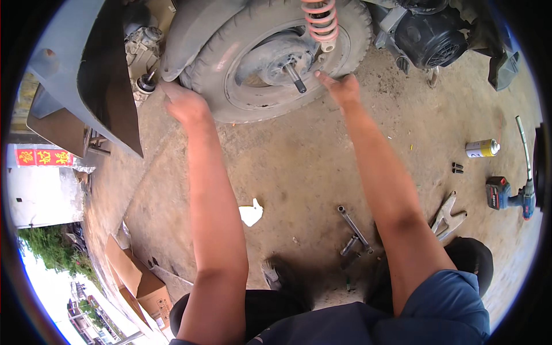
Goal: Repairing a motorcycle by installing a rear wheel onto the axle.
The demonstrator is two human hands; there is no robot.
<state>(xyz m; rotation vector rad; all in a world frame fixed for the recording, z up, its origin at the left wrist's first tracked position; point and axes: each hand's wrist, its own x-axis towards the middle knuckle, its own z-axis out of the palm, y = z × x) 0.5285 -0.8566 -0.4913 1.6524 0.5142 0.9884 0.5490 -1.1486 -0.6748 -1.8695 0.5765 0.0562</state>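
Note:
A scooter wheel with a dusty grey tyre stands in front of me, a threaded axle jutting from its hub. My right hand grips the tyre's lower right side, thumb against the rim and the other fingers mostly hidden. On the left side, my left hand is closed at the tyre's edge, just under the tip of a grey fender; its fingertips are partly hidden. Above the hub, a red coil-spring shock absorber hangs with its lower eye beside the rim.
A dark engine housing is at upper right, a body panel at upper left. On the floor lie a spray can, cordless power tool, metal bracket, ratchet wrench, white scrap and cardboard box.

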